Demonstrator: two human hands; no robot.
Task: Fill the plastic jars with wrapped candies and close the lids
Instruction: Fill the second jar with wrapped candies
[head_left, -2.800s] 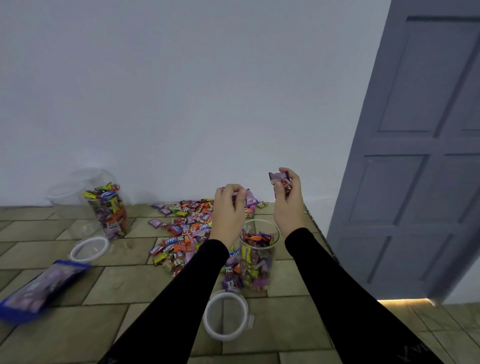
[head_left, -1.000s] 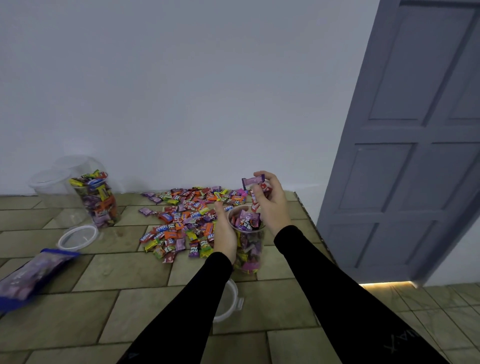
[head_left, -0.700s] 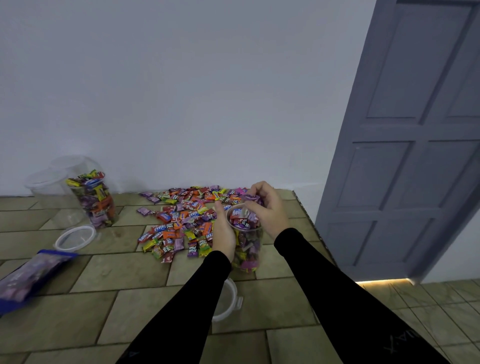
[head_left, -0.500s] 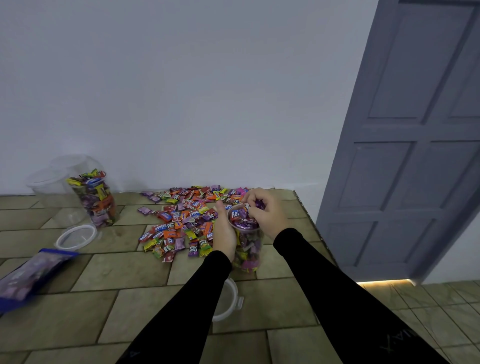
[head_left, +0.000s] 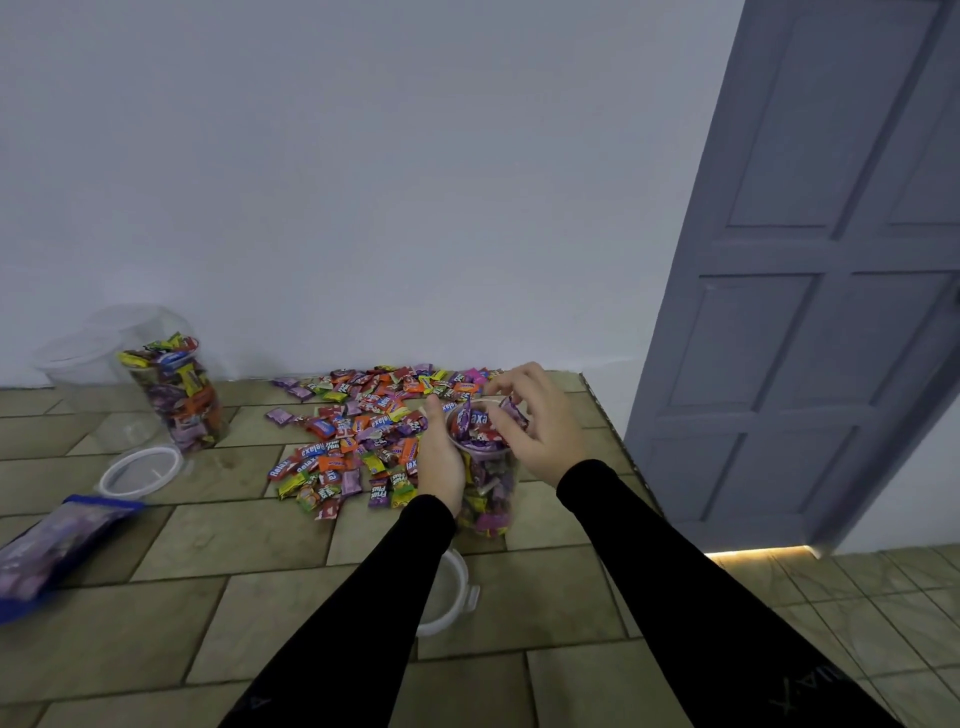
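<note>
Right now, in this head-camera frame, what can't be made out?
- Lid near the person: partly hidden behind the left sleeve.
- Right hand grip: fingers curl over the jar mouth; whether they pinch a candy is unclear.
- Blue-edged bag: blurred, cut off by the left edge.
- Jars by the wall: how many clear ones stand behind the filled one is unclear.

A tiled surface (head_left: 218, 540) carried a heap of wrapped candies (head_left: 363, 431), two candy-filled jars (head_left: 485, 493) (head_left: 176, 400), two loose lids (head_left: 140, 470) (head_left: 449, 592), empty clear jars (head_left: 78, 364) and a blue-edged bag (head_left: 57, 540).
</note>
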